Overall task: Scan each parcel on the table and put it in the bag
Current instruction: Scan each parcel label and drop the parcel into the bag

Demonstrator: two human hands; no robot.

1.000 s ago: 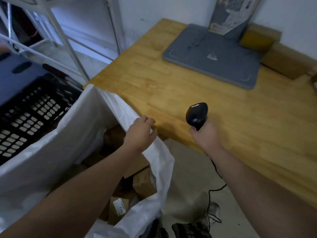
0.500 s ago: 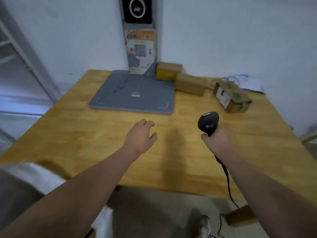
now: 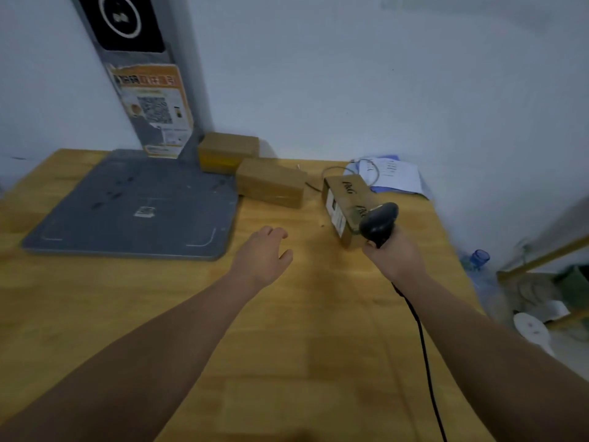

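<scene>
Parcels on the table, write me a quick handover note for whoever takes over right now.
Left hand: open, empty, above the table.
Right hand: holds the corded scanner, up by the labelled parcel.
Parcels: three on the table; two plain parcels beside the grey platform, the labelled one further right.
Done: cannot tell; the bag is out of view.
Left: scan and bag all three.

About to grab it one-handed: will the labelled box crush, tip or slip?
Probably stiff: the labelled box shows crisp cardboard edges. Likely light, a small carton, though contents are hidden. Lying low and long, it should slide, not tip.
</scene>
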